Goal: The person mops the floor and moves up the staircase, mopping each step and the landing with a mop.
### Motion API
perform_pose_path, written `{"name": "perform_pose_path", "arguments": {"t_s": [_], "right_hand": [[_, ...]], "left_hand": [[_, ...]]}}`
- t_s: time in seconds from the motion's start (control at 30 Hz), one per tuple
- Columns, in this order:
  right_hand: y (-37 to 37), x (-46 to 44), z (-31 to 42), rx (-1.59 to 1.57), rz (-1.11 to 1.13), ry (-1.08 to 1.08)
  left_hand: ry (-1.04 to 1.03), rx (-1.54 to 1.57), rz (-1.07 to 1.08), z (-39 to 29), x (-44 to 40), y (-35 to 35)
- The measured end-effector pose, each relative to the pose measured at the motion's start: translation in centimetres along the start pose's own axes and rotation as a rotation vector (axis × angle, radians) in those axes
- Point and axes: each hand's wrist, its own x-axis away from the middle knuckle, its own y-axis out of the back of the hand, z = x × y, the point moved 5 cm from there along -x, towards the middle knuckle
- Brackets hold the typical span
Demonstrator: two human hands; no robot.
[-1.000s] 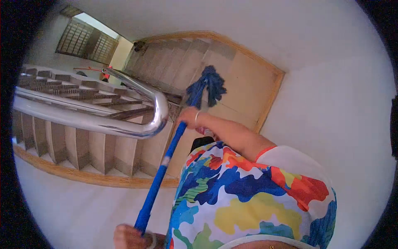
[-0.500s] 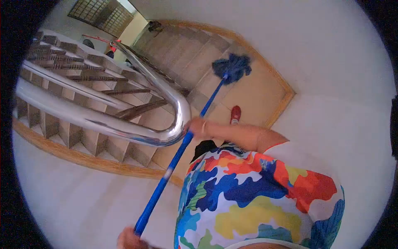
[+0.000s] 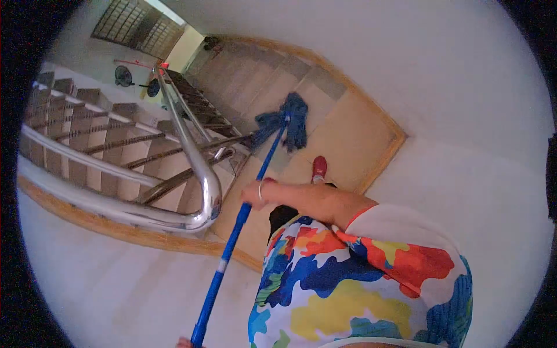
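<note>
A blue mop handle (image 3: 233,239) slants from the bottom left up to a dark blue mop head (image 3: 295,119), whose strands are spread on the landing beside the steps. My right hand (image 3: 255,194), with a pale bangle at its wrist, is wrapped round the handle at about mid-length. At the bottom edge my left hand (image 3: 184,343) is at the handle's upper end, mostly cut off by the frame, so its fingers hardly show. A red shoe (image 3: 319,168) stands on the tan landing floor below the mop head.
A shiny metal handrail (image 3: 212,194) bends round at the left, close to the handle. Stairs (image 3: 249,72) lead off beyond the mop head, and more steps show behind the railing. White walls and a wood-coloured skirting (image 3: 380,159) border the landing. A barred window (image 3: 136,29) is top left.
The mop head first moved right, then back left toward the railing, and its strands now spread differently. My right hand shifted left and slightly down; my left hand has sunk mostly out of frame.
</note>
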Motion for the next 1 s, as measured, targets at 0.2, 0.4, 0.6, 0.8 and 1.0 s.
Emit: {"name": "perform_pose_path", "arguments": {"t_s": [0.2, 0.4, 0.6, 0.8, 1.0], "right_hand": [[7.8, 10.3, -17.8, 0.063, -0.280, -0.384], [8.9, 19.1, -16.4, -0.003, -0.746, -0.485], [-0.3, 28.5, -20.4, -0.130, -0.625, -0.708], [-1.4, 34.0, -17.9, -0.009, -1.149, -0.750], [2.9, 24.9, -17.7, -0.050, -1.182, -0.655]], "left_hand": [[0.208, -0.094, -0.109, 14.5, -1.5, -6.3], [0.127, 0.051, 0.261, 15.7, -10.4, -11.1], [0.219, 0.251, 0.423, 21.2, -10.5, -18.6], [0.320, 0.374, 0.612, 22.6, -10.7, -25.1], [0.115, 0.190, 0.465, 16.8, -14.8, -18.9]]}}
